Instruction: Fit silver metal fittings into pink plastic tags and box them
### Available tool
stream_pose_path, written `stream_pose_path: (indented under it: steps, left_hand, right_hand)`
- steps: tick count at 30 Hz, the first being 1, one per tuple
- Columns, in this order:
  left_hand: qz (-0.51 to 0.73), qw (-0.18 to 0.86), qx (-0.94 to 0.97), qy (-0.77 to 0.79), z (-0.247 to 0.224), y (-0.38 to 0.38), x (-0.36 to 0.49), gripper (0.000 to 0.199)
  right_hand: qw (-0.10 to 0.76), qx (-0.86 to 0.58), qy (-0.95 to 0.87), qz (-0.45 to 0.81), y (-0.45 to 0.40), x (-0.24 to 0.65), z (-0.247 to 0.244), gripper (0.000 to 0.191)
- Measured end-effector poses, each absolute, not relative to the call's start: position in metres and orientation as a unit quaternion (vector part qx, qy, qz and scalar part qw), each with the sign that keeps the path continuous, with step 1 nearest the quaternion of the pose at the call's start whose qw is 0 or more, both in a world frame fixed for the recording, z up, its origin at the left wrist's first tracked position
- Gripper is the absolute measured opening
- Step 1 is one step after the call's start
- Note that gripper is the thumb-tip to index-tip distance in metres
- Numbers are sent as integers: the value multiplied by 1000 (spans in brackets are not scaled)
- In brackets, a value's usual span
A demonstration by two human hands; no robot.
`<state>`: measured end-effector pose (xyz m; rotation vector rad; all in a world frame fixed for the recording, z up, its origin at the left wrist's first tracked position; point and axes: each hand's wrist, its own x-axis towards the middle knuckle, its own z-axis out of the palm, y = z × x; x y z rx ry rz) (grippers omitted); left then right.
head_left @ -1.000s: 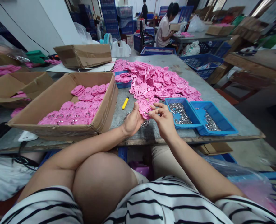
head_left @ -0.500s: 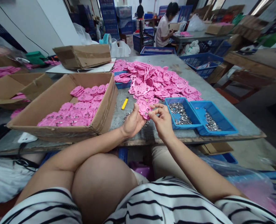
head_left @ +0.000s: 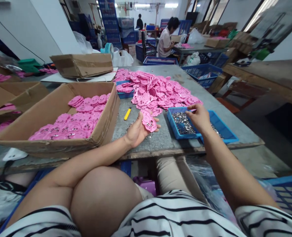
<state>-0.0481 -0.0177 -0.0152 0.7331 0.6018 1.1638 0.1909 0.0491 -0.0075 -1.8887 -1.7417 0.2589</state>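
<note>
My left hand (head_left: 136, 131) holds a flat pink plastic piece (head_left: 149, 120) with a round recess and holes, its thumb on the near edge and its fingers beneath. Over the right side of a blue tray (head_left: 177, 135) of small metal parts (head_left: 182, 123) is my right hand (head_left: 199, 118), fingers bent downward and close together. Whatever lies between those fingertips is too small to make out. A second blue tray (head_left: 231, 138) stands partly behind the right wrist. Beyond both hands rises a heap of pink pieces (head_left: 160, 89).
A cardboard box (head_left: 106, 131) with rows of pink pieces stands left. A yellow-handled tool (head_left: 127, 114) lies on the table (head_left: 126, 130). Behind the box sits another carton (head_left: 83, 65). A co-worker (head_left: 166, 41) sits at a table farther back.
My right hand has left the pink piece and moved right to the tray of metal parts. My left hand still holds the piece, now tilted differently. The view has shifted slightly.
</note>
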Motion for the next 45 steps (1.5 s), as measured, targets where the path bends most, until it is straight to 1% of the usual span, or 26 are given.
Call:
stream_pose_path:
  steps: [2, 5, 7, 10, 14, 19, 21, 25, 27, 29, 31, 33, 35, 37, 39, 45]
  left_hand:
    - [517, 734, 342, 277, -17, -18, -48, 32]
    - [504, 731, 366, 279, -18, -18, -47, 49]
    - [496, 732, 373, 281, -18, -18, -47, 56]
    - [490, 734, 373, 287, -17, -19, -46, 55]
    - [495, 730, 373, 289, -18, -18, -47, 50]
    - [489, 732, 374, 292, -21, -16, -46, 33]
    - [487, 732, 374, 296, -23, -15, -45, 31]
    - [483, 734, 360, 314, -25, -13, -44, 41]
    - [478, 734, 349, 333, -26, -13, -44, 43]
    - [471, 733, 342, 352, -27, -12, -44, 42]
    - [465, 732, 339, 364, -28, -12, -44, 41]
    - [463, 731, 337, 371, -29, -12, -44, 41]
    - [463, 732, 334, 372, -30, -11, -45, 40]
    - [461, 738, 329, 367, -32, -11, -45, 41]
    - [462, 746, 320, 357, -33, -10, -46, 43]
    - [482, 749, 280, 359, -32, -11, -47, 45]
  right_hand:
    - [181, -712, -669, 112, 54, 201, -10, 11]
    - [36, -717, -685, 126, 52, 196, -22, 14]
    - [-12, -717, -687, 121, 48, 190, -28, 15]
    - [-43, -710, -695, 105, 44, 187, -27, 18]
    - [-51, -702, -705, 83, 45, 193, -20, 20]
    - [-41, -714, -695, 69, 48, 196, -16, 24]
    - [-31, -722, -688, 64, 47, 197, -14, 23]
    - [5, -735, -676, 51, 44, 200, -6, 25]
    - [49, -740, -669, 51, 44, 201, -3, 23]
    - [132, -738, -658, 65, 44, 199, -3, 18]
    - [240, -712, -652, 105, 43, 192, -5, 15]
    - [335, -653, -659, 168, 38, 177, -11, 16]
    - [399, -574, -675, 236, 31, 158, -19, 17]
    - [424, -502, -702, 274, 22, 138, -27, 17]
    - [429, -448, -739, 262, 14, 122, -34, 16]
    - [446, -326, -825, 121, 6, 108, -43, 17]
